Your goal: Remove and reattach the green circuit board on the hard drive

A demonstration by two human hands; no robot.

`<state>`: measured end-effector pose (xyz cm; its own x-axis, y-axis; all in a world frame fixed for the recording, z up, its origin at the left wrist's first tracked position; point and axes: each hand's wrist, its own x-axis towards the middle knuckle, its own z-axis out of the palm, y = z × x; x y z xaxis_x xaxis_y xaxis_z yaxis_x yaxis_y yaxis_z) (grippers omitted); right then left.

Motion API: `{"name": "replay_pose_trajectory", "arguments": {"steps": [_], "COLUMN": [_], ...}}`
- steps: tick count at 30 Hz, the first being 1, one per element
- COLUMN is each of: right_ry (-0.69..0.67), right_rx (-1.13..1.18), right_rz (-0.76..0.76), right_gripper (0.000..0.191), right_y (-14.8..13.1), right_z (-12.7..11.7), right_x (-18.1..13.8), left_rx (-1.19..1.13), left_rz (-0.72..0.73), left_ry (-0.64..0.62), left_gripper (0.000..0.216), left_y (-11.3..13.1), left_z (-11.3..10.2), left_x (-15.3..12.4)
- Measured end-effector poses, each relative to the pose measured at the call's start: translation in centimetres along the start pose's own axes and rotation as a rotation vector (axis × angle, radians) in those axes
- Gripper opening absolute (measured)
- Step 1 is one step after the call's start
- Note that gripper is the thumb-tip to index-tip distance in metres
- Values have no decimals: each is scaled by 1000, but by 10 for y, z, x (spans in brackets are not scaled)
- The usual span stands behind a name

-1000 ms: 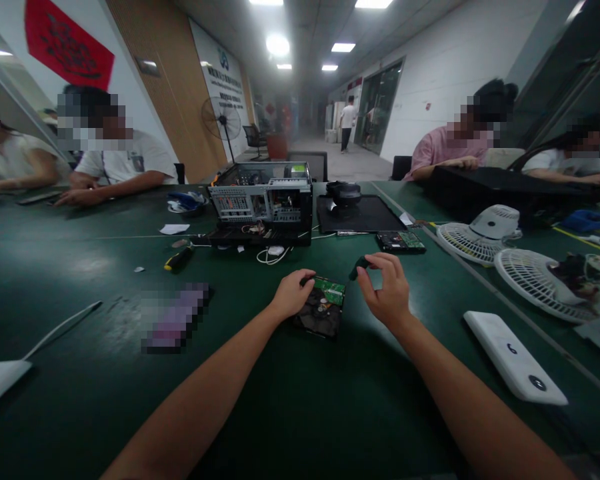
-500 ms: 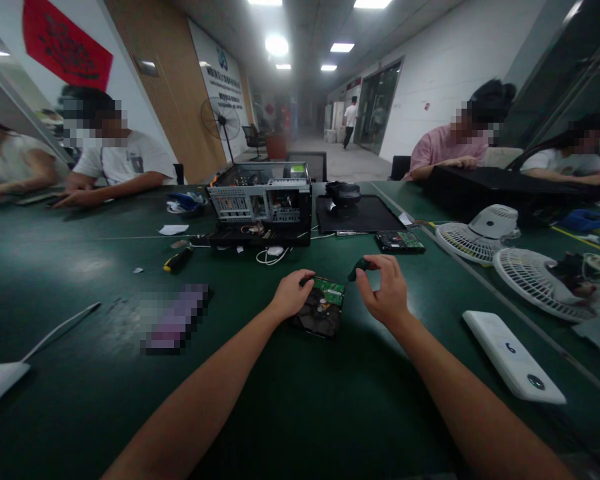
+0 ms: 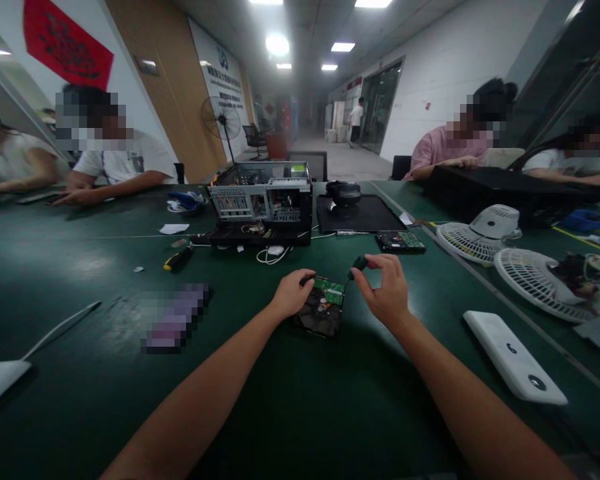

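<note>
A hard drive (image 3: 324, 308) lies circuit-board side up on the green table (image 3: 300, 400), just in front of me. My left hand (image 3: 291, 293) is curled over its left edge and holds it down. My right hand (image 3: 384, 288) pinches a small dark-handled screwdriver (image 3: 356, 265), its tip reaching down to the drive's upper right corner.
An open computer case (image 3: 263, 201) stands behind the drive, with a black panel (image 3: 360, 215) and a second hard drive (image 3: 401, 241) to its right. White fan parts (image 3: 500, 243) and a white device (image 3: 514, 357) lie on the right. A yellow-black screwdriver (image 3: 179, 259) lies at left. Other people sit around the table.
My right hand has shifted slightly left and brought the screwdriver tip onto the drive's corner. My left hand has stayed on the drive.
</note>
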<state>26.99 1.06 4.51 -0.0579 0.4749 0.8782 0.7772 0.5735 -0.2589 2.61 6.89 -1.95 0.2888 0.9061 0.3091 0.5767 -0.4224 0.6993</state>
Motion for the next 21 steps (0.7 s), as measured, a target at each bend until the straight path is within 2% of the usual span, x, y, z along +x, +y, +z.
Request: {"name": "replay_pose_trajectory", "arguments": {"steps": [6,13,21], "right_ry": [9,10,-44], "right_rx": [82,13,105], "right_rz": [-51,-31,-1], "right_gripper": [36,31,38], "right_y": [0,1,2], "right_z": [2,-1,1], "right_x": [-1,0,-2], "left_rx": [-3,-7,-5], "left_rz": [-3,2,5], "left_ry": [-2,-3,2], "left_gripper": [30,29,30], "left_y": [0,-2,-3], "left_z": [0,1,2], "left_x": [0,0,0]}}
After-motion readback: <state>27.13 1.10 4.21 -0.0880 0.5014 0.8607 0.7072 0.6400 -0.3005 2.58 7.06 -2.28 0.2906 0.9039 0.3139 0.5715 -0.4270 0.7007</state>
